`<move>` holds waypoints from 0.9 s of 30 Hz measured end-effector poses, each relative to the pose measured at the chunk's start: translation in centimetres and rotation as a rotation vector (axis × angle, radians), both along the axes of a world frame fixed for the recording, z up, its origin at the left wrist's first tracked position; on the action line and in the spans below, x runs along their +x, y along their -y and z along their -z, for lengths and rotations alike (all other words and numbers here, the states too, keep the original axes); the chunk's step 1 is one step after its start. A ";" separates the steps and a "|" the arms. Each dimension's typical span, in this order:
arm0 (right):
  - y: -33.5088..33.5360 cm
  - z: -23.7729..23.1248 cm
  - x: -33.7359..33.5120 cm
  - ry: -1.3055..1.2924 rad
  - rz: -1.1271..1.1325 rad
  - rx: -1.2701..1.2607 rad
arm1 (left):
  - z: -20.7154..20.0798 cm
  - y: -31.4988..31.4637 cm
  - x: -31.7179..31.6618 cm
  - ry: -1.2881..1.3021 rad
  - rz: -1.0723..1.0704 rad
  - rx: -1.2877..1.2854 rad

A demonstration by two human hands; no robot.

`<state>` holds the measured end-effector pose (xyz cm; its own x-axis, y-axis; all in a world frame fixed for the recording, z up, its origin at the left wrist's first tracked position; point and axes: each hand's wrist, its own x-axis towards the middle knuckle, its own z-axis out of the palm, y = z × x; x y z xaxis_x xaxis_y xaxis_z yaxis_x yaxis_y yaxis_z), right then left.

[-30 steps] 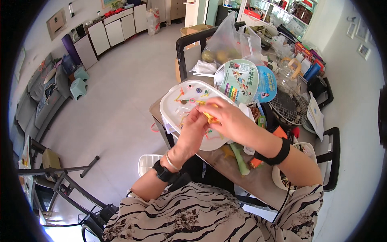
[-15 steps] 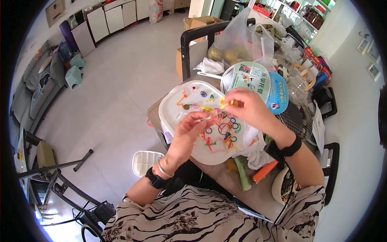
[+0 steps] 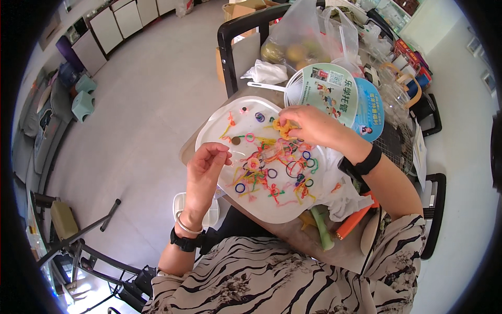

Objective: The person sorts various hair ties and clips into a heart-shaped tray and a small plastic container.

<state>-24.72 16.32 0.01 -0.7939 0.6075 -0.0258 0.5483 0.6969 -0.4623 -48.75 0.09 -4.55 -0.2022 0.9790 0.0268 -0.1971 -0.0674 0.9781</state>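
A white tray (image 3: 215, 118) with rounded corners lies on the table, strewn with many coloured hair ties and elastic bands (image 3: 272, 172), some tangled together. Over its far right part, my right hand (image 3: 308, 125) pinches a bunched yellow hair tie (image 3: 283, 129). My left hand (image 3: 205, 165) is at the tray's left edge, thumb and fingertips pressed together; whatever is between them is too small to make out. A dark brown disc (image 3: 236, 141) lies on the tray near its fingertips. Dark blue rings (image 3: 240, 188) rest by the near left edge.
Hand fans, one green (image 3: 332, 94) and one blue (image 3: 372, 112), lie beyond the tray. A clear bag of round fruit (image 3: 295, 49) stands behind. White crumpled plastic (image 3: 340, 193), a green stalk (image 3: 322, 230) and an orange roll (image 3: 353, 222) lie right. A white basket (image 3: 210, 214) is below left.
My left hand has moved left, away from the tray's middle, uncovering more bands there. My right hand has shifted slightly left with the yellow hair tie. The whole view has shifted a little.
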 end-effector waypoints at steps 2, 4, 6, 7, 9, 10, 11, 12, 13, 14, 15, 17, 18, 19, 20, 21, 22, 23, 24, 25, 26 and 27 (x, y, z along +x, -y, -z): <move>0.0 -0.7 0.4 -0.023 -0.050 0.072 | -0.2 0.2 -0.1 -0.015 -0.002 -0.002; 0.3 -1.7 0.9 -0.051 -0.012 0.037 | -0.3 0.7 -0.3 -0.023 0.015 -0.002; 0.5 -2.0 1.3 -0.049 0.023 0.051 | -0.6 1.2 -0.3 -0.037 0.028 -0.010; 0.5 -2.1 1.5 -0.044 0.058 0.060 | -0.8 1.4 -0.3 -0.047 0.040 -0.023; 0.6 -2.0 1.5 -0.010 0.074 0.108 | -0.6 1.8 -0.4 -0.068 0.044 -0.014; 0.8 -1.8 1.6 0.034 0.092 0.142 | -0.3 2.1 -0.3 -0.079 0.052 -0.020; 1.0 -1.6 1.6 0.035 0.092 0.145 | -0.1 2.2 -0.2 -0.077 0.052 -0.017; 1.2 -1.5 1.5 0.048 0.094 0.185 | 0.0 2.4 0.1 -0.171 0.064 -0.027; 1.5 -1.4 1.3 0.060 0.092 0.226 | 0.1 2.6 0.3 -0.266 0.071 -0.038; 1.8 -1.3 1.2 0.061 0.088 0.229 | 0.1 2.8 0.5 -0.265 0.066 -0.035; 2.1 -1.2 1.1 0.105 0.084 0.209 | 0.1 2.9 0.9 -0.324 0.105 -0.014; 2.2 -1.4 1.0 0.155 0.081 0.204 | 0.0 2.7 2.0 -0.281 0.173 -0.015; 2.0 -1.1 0.7 0.135 0.144 0.208 | 0.0 2.3 2.3 -0.278 0.169 -0.008; 1.6 -0.8 0.2 0.115 0.204 0.214 | -0.1 1.6 2.5 -0.362 0.196 0.015; 1.0 -0.5 0.1 0.115 0.206 0.226 | -0.5 0.7 2.8 -0.449 0.229 0.042; 0.3 -0.1 0.0 0.085 0.239 0.189 | -0.9 -0.2 3.0 -0.472 0.265 0.037; -0.3 0.0 -0.7 0.050 0.263 0.153 | -1.1 -1.2 3.1 -0.476 0.254 0.047; -0.6 0.1 -1.2 0.101 0.314 0.135 | -1.2 -2.1 3.1 -0.527 0.265 0.091; -0.9 0.2 -1.4 0.096 0.307 0.147 | -1.6 -2.9 3.2 -0.578 0.276 0.135; -1.3 0.8 -1.4 0.094 0.280 0.150 | -2.8 -3.2 3.5 -0.589 0.277 0.105; -1.7 1.6 -1.3 0.092 0.252 0.150 | -2.9 -3.6 3.8 -0.594 0.273 0.107; -2.1 2.3 -1.2 0.069 0.249 0.156 | -2.9 -4.1 4.0 -0.585 0.243 0.126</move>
<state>-25.89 18.46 -2.26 -0.6199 0.7839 0.0350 0.7373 0.5971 -0.3160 -44.77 4.16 -1.64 0.1079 0.9773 0.1826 0.3418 -0.2089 0.9163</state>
